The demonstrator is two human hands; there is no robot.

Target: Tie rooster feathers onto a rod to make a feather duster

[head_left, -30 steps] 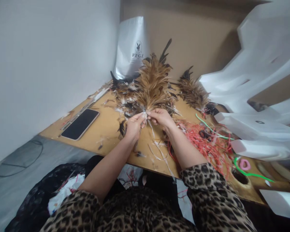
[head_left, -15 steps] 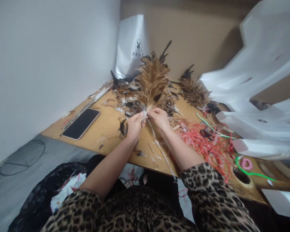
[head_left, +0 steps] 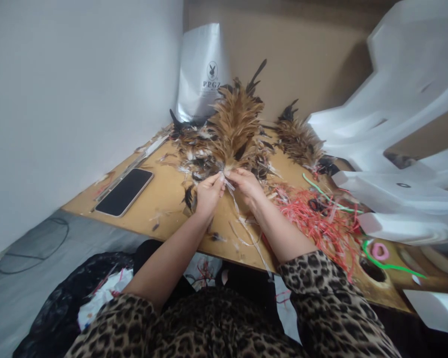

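Observation:
A fan-shaped bundle of brown feathers (head_left: 236, 127) stands up from the wooden tabletop (head_left: 164, 199), its quill ends gathered at the bottom. My left hand (head_left: 208, 193) is closed in a pinch at the bundle's base. My right hand (head_left: 248, 185) is closed beside it, fingers on the same base. A thin white strip (head_left: 242, 219) trails from between my hands down across the table toward me. Loose dark and brown feathers (head_left: 194, 149) lie around the bundle.
A black phone (head_left: 124, 191) lies at the table's left. A second feather bundle (head_left: 298, 141) lies behind right. Red strips (head_left: 321, 223), green cords (head_left: 323, 196) and a pink ring (head_left: 380, 252) are on the right. White sheets (head_left: 399, 149) hang at right; a white bag (head_left: 203, 69) leans behind.
Both hands have stayed at the bundle's base with only small finger shifts. The feather bundle has barely moved.

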